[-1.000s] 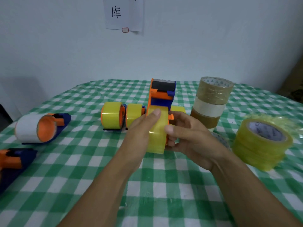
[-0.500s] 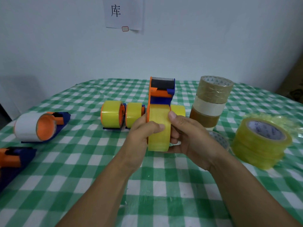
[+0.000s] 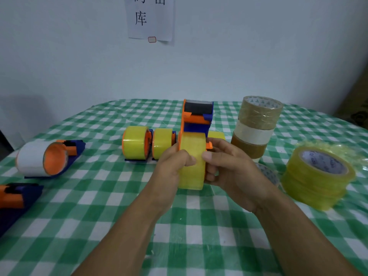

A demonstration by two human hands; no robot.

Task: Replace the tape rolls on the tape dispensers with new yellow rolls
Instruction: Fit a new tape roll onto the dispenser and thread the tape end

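Above the surface [image 3: 199, 226], left grip [image 3: 171, 166] and right grip [image 3: 229, 168] are clasping the roll [image 3: 192, 180] on the dispenser [image 3: 197, 116]; pushing it squarely home seems best.

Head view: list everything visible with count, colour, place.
held dispenser: one, orange-blue, centre, upright
new roll: one, yellow, on it
loaded dispensers: two, yellow rolls, centre-left
white-roll dispenser: one, orange-blue, far left
cut-off dispenser: one, orange-blue, left edge
stacked rolls: three, brown-white-brown, centre-right
wrapped rolls: one stack, yellow, right
flat roll: one, pale, between both stacks
tablecloth: one, green-white check, under everything
wall sign: one, white, top centre
left hand: one, grips new roll
right hand: one, grips new roll
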